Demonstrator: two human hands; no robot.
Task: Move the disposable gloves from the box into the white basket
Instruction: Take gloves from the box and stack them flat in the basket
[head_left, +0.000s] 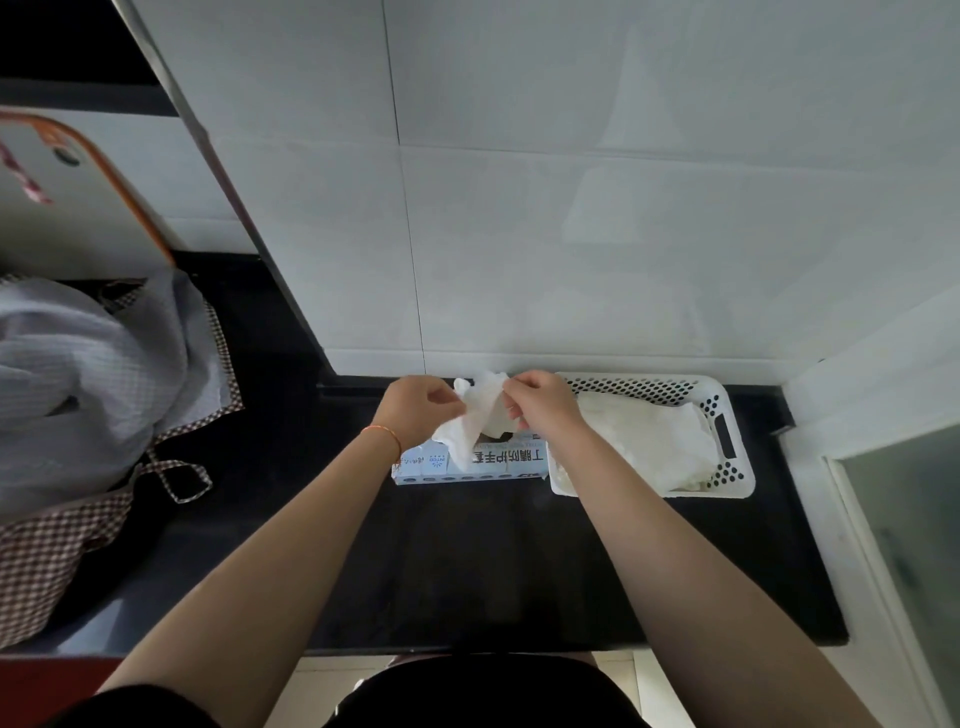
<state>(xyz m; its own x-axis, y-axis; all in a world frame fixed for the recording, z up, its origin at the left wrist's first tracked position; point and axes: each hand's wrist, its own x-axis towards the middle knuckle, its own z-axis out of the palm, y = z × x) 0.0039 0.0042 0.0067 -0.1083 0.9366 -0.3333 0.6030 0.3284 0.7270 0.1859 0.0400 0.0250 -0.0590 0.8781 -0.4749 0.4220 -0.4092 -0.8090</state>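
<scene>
Gloves (480, 410) feel soft, thin and light; my left hand (415, 410) and right hand (540, 405) pinch one above the box (467, 465), basket (727, 447) just right.

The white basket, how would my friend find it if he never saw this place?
Look along the black counter to the tiled wall. The white basket sits right of the glove box. It alone has dotted holes and a handle slot, with pale gloves inside.

Dim, soft daylight off the wall tiles (623, 208); wide-angle bending, murky left edge.
</scene>
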